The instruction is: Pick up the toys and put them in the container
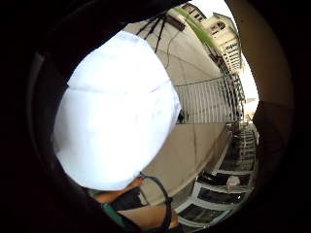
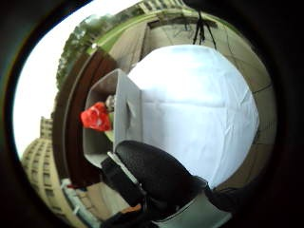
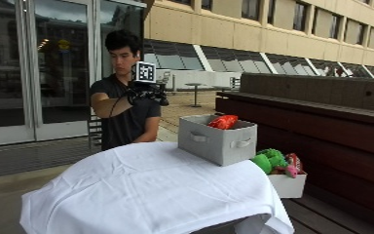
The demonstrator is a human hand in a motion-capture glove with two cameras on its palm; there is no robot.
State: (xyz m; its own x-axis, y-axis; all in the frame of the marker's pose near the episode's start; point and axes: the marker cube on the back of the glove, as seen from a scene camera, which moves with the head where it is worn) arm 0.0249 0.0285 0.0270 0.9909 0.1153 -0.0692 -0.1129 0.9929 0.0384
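Gloved right hand (image 3: pixel 149 92) raised at chest height, well apart from the table (image 3: pixel 141 190); can't tell finger state. Red toy (image 3: pixel 224 122) sits in the grey container (image 3: pixel 216 139). Green toy (image 3: pixel 268 160) lies in a white box (image 3: pixel 288 184) beside it.

A white cloth (image 3: pixel 141 185) drapes the round surface. Behind runs a dark wooden bench (image 3: pixel 343 141), with glass doors (image 3: pixel 38 68) at the back. On the pavement beyond stands a tripod (image 2: pixel 202 26) beside a metal grate (image 1: pixel 206 102).
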